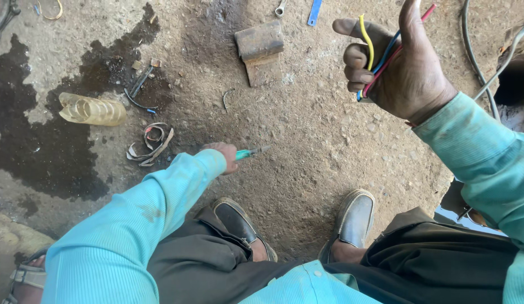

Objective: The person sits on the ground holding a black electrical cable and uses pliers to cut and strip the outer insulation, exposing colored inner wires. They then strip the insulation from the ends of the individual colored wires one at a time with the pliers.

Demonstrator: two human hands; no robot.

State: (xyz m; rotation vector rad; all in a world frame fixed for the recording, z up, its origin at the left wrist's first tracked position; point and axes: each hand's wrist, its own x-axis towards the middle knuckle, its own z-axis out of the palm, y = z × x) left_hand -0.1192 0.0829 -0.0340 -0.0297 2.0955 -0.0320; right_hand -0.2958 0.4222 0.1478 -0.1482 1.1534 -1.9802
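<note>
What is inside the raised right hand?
The right hand is closed around a bundle of coloured wires: yellow, blue and red strands stick out past the fingers. The fingers and palm cover the rest, so their lower ends cannot be seen.

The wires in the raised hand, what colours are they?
Yellow, blue and red wires, gripped in the right hand; the head view shows them.

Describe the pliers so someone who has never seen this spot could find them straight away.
Start at the big dark wet stain on the dirt ground at left, then move right to the turquoise sleeve reaching down. At its end the left hand grips the pliers. Their teal handles and thin metal nose, pointing right, set them apart from the rusty block above.
</note>
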